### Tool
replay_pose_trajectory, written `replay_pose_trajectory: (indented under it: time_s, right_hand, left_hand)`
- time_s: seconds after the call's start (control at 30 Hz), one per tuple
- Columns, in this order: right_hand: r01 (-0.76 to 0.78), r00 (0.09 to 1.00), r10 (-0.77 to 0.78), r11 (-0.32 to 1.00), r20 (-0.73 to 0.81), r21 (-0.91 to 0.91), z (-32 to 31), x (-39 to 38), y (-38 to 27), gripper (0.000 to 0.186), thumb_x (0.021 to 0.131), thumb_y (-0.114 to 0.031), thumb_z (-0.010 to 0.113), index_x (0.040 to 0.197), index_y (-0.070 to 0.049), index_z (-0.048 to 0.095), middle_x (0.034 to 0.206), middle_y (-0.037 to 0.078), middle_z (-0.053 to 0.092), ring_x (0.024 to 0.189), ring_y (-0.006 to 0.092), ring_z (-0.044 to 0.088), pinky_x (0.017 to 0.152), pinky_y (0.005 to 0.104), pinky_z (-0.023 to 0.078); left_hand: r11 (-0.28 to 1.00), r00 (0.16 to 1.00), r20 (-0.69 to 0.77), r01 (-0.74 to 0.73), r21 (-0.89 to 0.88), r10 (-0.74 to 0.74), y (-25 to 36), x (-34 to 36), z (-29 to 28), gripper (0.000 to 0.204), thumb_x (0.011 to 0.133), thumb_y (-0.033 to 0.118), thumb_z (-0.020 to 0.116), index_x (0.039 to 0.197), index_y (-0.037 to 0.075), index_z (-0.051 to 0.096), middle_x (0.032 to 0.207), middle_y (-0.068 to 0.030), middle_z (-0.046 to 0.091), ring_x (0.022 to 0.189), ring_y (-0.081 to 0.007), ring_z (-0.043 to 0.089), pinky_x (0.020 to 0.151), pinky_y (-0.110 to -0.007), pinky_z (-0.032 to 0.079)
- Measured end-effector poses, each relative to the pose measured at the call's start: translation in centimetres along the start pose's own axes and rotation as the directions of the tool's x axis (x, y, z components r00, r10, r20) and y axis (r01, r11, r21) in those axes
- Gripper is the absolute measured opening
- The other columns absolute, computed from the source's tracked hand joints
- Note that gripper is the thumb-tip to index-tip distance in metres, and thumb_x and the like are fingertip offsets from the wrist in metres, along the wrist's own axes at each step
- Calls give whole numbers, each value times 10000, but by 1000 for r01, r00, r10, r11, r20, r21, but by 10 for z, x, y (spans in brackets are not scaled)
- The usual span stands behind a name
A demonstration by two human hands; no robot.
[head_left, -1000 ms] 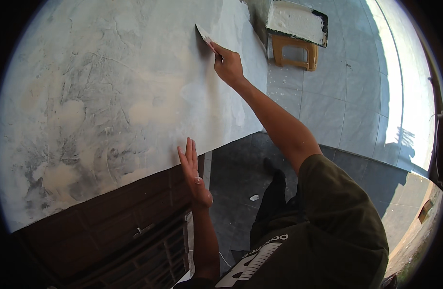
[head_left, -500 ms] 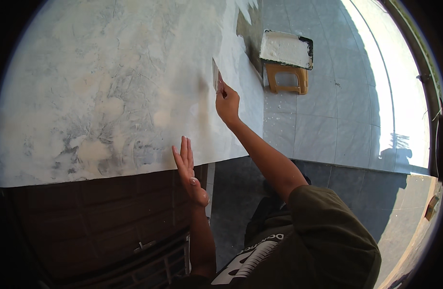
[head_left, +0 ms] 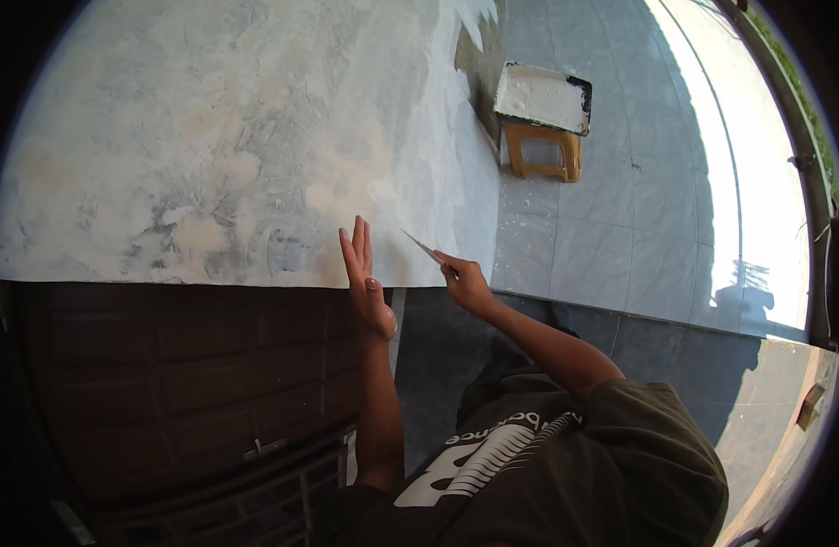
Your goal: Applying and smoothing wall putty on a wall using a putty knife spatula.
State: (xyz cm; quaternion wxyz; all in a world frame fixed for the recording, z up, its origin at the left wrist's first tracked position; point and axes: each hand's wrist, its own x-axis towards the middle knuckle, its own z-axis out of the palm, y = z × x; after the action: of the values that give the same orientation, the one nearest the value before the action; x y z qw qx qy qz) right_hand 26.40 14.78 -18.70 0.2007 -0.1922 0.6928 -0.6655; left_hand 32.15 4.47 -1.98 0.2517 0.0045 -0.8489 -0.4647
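My right hand [head_left: 468,286] grips a putty knife [head_left: 423,246], its thin metal blade pointing up and left and seen nearly edge-on. The blade is close to the wall [head_left: 283,137]; I cannot tell whether it touches. White and grey filler covers that wall in uneven patches, with a bare grey strip near its far right edge. My left hand [head_left: 369,292] is raised with its fingers stretched out, near the wall's edge. It holds nothing, and a white smear marks the heel of the palm.
On the tiled floor [head_left: 597,201], a black tray [head_left: 542,96] of white paste rests on a yellow-brown plastic stool [head_left: 545,153]. White drips spot the tiles beside it. A dark brown panelled door [head_left: 210,365] with a handle lies left of my left forearm.
My right hand has drawn the putty knife back toward my body, away from the far part of the wall. The blade now tilts more. My left hand stays stretched out, slightly higher in view.
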Motion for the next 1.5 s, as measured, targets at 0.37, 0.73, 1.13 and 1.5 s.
replay_pose_trajectory:
  time_s: [0.37, 0.73, 1.13, 1.5]
  right_hand:
    - [384, 869, -376, 922, -321, -40, -11, 207, -68, 336, 899, 10, 545, 1214, -37, 650, 1047, 221, 683, 885, 336, 700, 783, 345, 537]
    - [80, 996, -88, 905, 1, 418, 33, 61, -17, 327, 868, 36, 577, 1177, -10, 673, 892, 106, 727, 803, 108, 650, 728, 281, 507]
    - [475, 874, -475, 880, -100, -20, 78, 40, -20, 535, 786, 107, 500, 1317, 45, 483, 1342, 297, 500, 1176, 459, 544, 962, 452, 504]
    - [362, 869, -333, 932, -366, 12, 11, 109, -33, 321, 920, 15, 562, 1230, -25, 637, 1156, 218, 663, 1049, 333, 671, 886, 347, 532]
  left_hand:
    - [989, 989, -53, 139, 48, -137, -3, -19, -2, 905, 972, 636, 299, 1548, 7, -5, 1582, -233, 220, 1475, -350, 219, 1196, -463, 134]
    - [990, 995, -14, 104, 92, -103, -16, 6, -12, 873, 990, 609, 302, 1550, 7, 9, 1588, -227, 214, 1475, -360, 216, 1187, -459, 145]
    - [992, 1000, 3, 26, 127, -27, -19, 17, -37, 838, 1007, 566, 286, 1542, -15, 8, 1579, -249, 216, 1470, -372, 222, 1190, -464, 152]
    - [989, 997, 77, 8, 144, -20, -17, 28, -45, 831, 1016, 540, 287, 1530, -48, 3, 1577, -254, 216, 1472, -373, 217, 1191, -463, 140]
